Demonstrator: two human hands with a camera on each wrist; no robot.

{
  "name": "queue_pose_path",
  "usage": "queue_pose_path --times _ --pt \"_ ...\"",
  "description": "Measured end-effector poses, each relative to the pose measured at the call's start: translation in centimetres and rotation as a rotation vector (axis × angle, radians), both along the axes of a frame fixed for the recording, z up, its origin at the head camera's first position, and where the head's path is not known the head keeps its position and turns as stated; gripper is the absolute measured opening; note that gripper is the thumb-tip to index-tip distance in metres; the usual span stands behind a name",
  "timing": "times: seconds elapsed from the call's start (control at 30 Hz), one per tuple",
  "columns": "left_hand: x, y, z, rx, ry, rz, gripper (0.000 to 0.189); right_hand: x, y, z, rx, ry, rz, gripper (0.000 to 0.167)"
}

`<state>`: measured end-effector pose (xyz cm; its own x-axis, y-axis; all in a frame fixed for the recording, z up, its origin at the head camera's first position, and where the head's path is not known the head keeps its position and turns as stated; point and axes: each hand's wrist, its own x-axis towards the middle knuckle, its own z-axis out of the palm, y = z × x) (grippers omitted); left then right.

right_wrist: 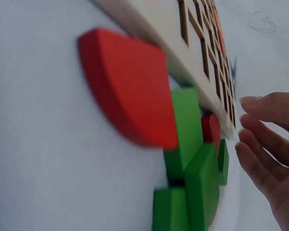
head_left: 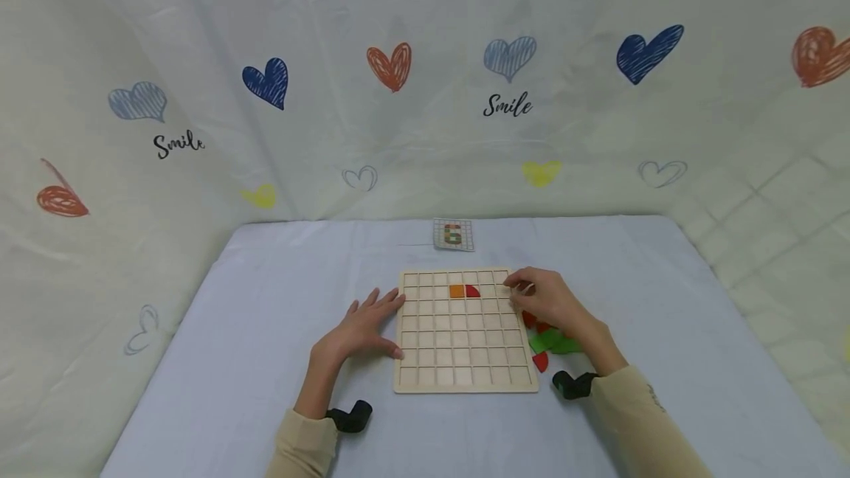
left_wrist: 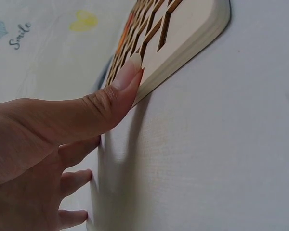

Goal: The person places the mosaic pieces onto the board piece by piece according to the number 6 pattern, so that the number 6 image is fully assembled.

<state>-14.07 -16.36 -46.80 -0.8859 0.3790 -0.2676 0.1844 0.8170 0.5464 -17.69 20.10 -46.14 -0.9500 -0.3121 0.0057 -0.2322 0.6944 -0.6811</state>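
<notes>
A pale wooden grid board point(head_left: 458, 382) lies flat on the table. In its second row from the far edge sit an orange square block point(head_left: 457, 291) and, to its right, a red quarter-round block point(head_left: 472, 291). My left hand point(head_left: 361, 330) rests at the board's left side, fingers spread. Its thumb point(left_wrist: 113, 94) touches the board's edge in the left wrist view. By the far right edge of the board hovers my right hand point(head_left: 547, 297), fingers loosely bent, with nothing visible between them. Beneath it lie green blocks point(right_wrist: 202, 187) and red quarter-round blocks point(right_wrist: 127, 86).
A small card point(head_left: 454, 234) with a coloured figure on a grid lies behind the board. White cloth covers the table point(head_left: 285, 271). A backdrop point(head_left: 438, 146) printed with hearts hangs behind. Black wrist mounts point(head_left: 352, 417) sit at both cuffs.
</notes>
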Motion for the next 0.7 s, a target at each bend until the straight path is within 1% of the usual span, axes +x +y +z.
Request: queue_pose_path --times 0.07,0.13,0.33,0.57,0.7 --pt "0.0 0.0 0.0 0.001 0.003 -0.006 0.103 0.1 0.6 0.0 0.007 -0.01 -0.02 0.027" --pt "0.0 0.1 0.3 0.005 0.001 -0.008 0.103 0.1 1.1 -0.1 0.024 0.0 -0.029 0.028" --pt "0.0 0.1 0.1 -0.01 -0.001 -0.005 0.103 0.3 2.1 -0.6 0.07 0.014 -0.035 0.028" --pt "0.0 0.1 0.2 -0.007 -0.012 -0.011 0.103 0.4 2.8 -0.8 0.103 0.001 -0.054 0.029" --pt "-0.1 0.1 0.2 -0.012 -0.004 -0.013 0.103 0.4 3.2 -1.0 0.117 0.005 -0.063 0.028"
